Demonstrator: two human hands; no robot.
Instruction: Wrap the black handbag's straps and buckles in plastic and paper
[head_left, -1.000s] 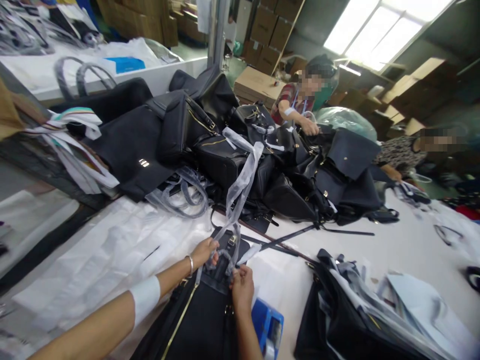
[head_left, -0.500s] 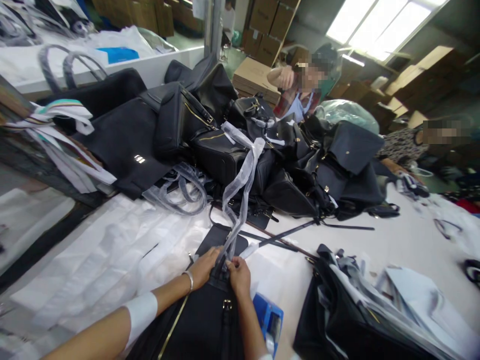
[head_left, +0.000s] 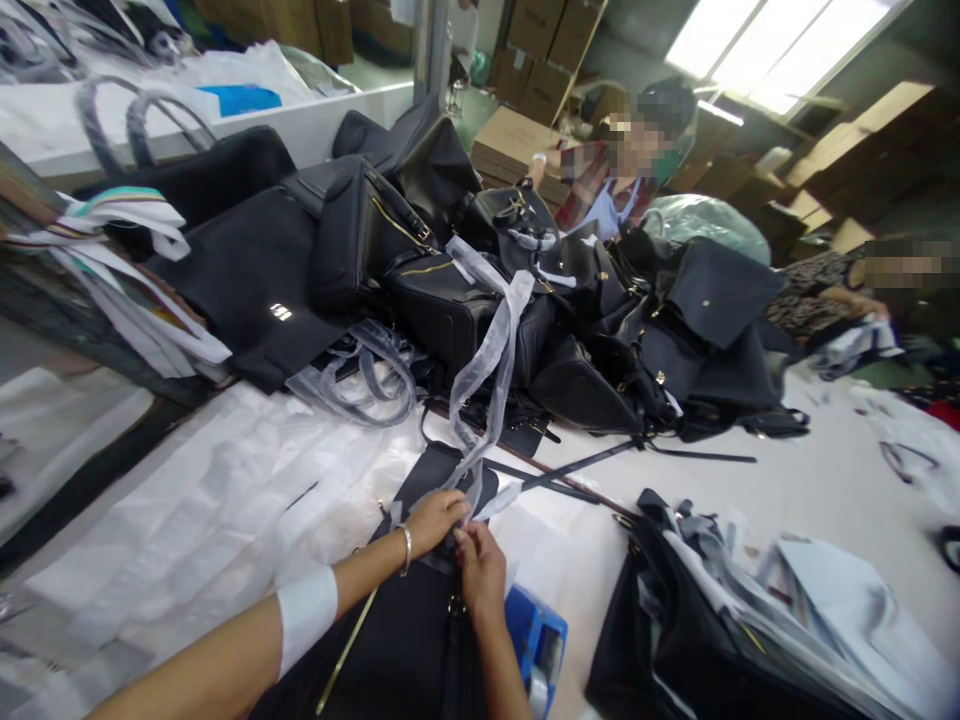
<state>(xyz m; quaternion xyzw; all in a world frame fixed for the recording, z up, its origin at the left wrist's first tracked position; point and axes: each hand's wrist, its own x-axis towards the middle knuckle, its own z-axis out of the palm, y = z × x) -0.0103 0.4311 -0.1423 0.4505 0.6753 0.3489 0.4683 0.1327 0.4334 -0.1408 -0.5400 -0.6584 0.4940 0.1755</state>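
A black backpack (head_left: 397, 640) with a gold zipper lies below my hands, its flap (head_left: 427, 475) pointing away from me. At its top, my left hand (head_left: 435, 520) pinches the lower end of a translucent plastic strip (head_left: 487, 375). My right hand (head_left: 484, 570) is closed on the same strip just beside it, fingertips close together. The strip's long loop runs up over the bag pile. Fingers partly hide the backpack's handle and the end of the strip. Right of my right forearm rests a blue tape dispenser (head_left: 536, 640).
Black bags (head_left: 442, 310) are heaped across the far side. White wrapping sheets (head_left: 202, 530) cover the table at left. Another black bag (head_left: 675, 620) with pale lining lies at right. A post with tied ribbons (head_left: 127, 270) stands left. Two people work beyond the pile.
My left hand has shifted slightly right, closer to my right hand, along the strip. The far person's raised arm has lowered. The view has shifted slightly.
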